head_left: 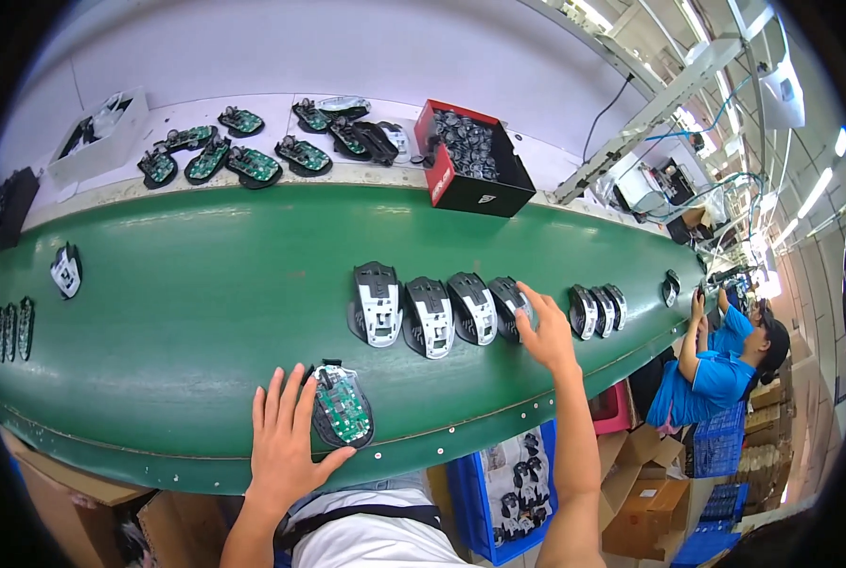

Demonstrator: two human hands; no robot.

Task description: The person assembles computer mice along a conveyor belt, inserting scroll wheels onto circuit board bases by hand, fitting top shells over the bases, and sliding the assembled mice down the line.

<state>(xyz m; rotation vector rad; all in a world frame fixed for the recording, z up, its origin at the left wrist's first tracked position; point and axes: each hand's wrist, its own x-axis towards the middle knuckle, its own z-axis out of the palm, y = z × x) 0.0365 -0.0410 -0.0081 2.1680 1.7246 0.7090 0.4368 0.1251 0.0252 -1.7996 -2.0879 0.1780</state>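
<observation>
My left hand (pixel 289 434) lies spread beside a dark mouse base with a green circuit board (pixel 343 405), its fingertips and thumb close along the base's left side. The base rests near the belt's front edge. Farther right, several black-and-white mouse shells (pixel 378 305) stand in a row on the green belt. My right hand (pixel 548 329) reaches to the rightmost shell (pixel 510 307) of that row. Its thumb and fingers are apart at the shell's right edge and seem to touch it; the other fingertips are partly hidden.
Mouse bases with boards (pixel 254 166) lie on the back ledge beside a red-and-black box of small dark parts (pixel 475 194). More shells (pixel 584 312) stand right. At left are one shell (pixel 65 272) and narrow parts (pixel 26 329). A blue crate (pixel 480 516) is below; a co-worker (pixel 716 364) works far right.
</observation>
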